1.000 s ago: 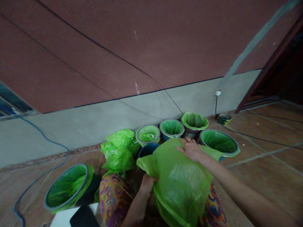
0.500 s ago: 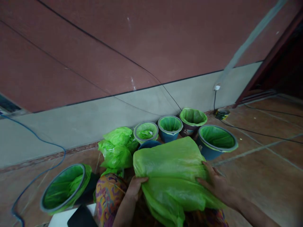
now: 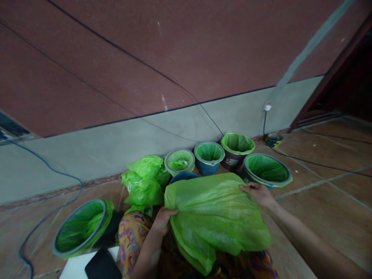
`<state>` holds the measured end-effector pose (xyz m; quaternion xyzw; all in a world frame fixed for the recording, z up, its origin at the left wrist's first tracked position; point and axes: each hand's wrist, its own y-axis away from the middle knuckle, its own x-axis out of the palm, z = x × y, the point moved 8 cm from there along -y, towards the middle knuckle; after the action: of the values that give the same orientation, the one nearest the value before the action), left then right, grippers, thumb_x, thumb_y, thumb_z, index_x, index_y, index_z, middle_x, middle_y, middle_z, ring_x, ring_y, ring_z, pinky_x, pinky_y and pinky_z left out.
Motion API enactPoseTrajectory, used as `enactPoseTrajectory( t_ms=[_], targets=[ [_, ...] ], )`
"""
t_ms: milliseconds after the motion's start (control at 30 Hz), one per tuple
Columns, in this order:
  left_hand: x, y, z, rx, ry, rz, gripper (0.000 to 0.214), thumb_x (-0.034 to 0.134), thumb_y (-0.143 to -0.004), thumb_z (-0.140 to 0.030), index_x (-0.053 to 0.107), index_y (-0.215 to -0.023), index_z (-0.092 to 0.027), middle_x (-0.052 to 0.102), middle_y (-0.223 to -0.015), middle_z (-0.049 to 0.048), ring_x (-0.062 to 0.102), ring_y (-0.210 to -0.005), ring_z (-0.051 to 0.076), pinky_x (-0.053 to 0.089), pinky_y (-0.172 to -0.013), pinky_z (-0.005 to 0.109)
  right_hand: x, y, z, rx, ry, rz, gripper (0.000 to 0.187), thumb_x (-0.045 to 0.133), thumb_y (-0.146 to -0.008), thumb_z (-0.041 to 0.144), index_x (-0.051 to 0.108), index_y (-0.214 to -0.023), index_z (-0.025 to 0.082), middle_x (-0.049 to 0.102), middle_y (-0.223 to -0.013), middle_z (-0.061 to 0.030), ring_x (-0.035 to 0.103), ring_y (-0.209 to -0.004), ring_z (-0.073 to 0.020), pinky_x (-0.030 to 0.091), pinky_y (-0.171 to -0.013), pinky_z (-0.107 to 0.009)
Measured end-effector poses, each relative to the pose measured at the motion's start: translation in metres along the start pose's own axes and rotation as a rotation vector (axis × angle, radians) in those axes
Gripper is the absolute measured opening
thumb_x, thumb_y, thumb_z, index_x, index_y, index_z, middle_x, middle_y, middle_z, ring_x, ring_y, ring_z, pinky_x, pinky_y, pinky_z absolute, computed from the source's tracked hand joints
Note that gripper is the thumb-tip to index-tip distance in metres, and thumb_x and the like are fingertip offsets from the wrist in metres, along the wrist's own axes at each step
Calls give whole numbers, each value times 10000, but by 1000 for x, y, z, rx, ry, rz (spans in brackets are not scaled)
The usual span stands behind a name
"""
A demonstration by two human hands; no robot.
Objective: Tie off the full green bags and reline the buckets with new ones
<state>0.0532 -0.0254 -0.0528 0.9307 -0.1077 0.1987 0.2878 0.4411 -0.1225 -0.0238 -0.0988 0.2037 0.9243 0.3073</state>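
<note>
A light green plastic bag (image 3: 212,217) is stretched out above my lap between both hands. My left hand (image 3: 163,220) pinches its left edge, thumb on top. At the upper right corner, my right hand (image 3: 257,192) grips the bag between thumb and fingers. Whatever lies under the bag is hidden, apart from part of a blue rim (image 3: 183,177) showing just behind its top edge. The bag's lower part hangs loose and wrinkled over my patterned clothing (image 3: 134,232).
Several lined buckets stand by the wall, among them a blue one (image 3: 208,157) and a wide one (image 3: 267,170). Another lined bucket (image 3: 83,228) is at left, beside bundled green bags (image 3: 145,182). A small can (image 3: 273,140), cables and a blue hose (image 3: 55,207) lie around.
My right hand has moved up to the bag's upper right corner and now pinches it. The bag's right side has spread and flattened. My left hand has shifted slightly up.
</note>
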Motion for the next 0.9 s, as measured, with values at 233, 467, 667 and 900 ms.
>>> enactPoseTrajectory(
  t_ms=[233, 467, 667, 900],
  targets=[
    [-13, -22, -38, 135, 123, -55, 316, 802, -501, -88, 678, -774, -186, 745, -765, 22, 715, -859, 240, 535, -873, 368, -8, 2, 56, -27, -499, 59, 308, 817, -620, 384, 607, -773, 220, 669, -628, 8, 618, -528, -147, 523, -530, -266],
    [-14, -16, -104, 437, 185, -161, 743, 701, -632, -93, 547, -1337, -268, 758, -955, 21, 700, -929, 194, 506, -899, 324, -6, 18, 112, -136, -401, 301, 571, 742, -731, 326, 586, -1280, 321, 752, -971, -10, 716, -809, -167, 580, -721, -279],
    [-28, -1, -132, 547, 115, -232, 433, 678, -632, -87, 743, -1047, -195, 752, -1006, 39, 649, -1038, 179, 465, -926, 244, 3, 20, 105, -169, -300, 325, 373, 831, -628, 413, 738, -937, 226, 760, -958, -62, 706, -873, -211, 577, -791, -325],
    [-38, 12, -149, 570, -110, -135, 308, 732, -604, -189, 778, -903, -133, 753, -948, 81, 635, -1030, 234, 476, -925, 298, 30, 36, 112, -255, -46, 486, 603, 784, -681, 402, 638, -1235, 214, 720, -1127, -81, 679, -1010, -243, 562, -880, -367]
  ],
)
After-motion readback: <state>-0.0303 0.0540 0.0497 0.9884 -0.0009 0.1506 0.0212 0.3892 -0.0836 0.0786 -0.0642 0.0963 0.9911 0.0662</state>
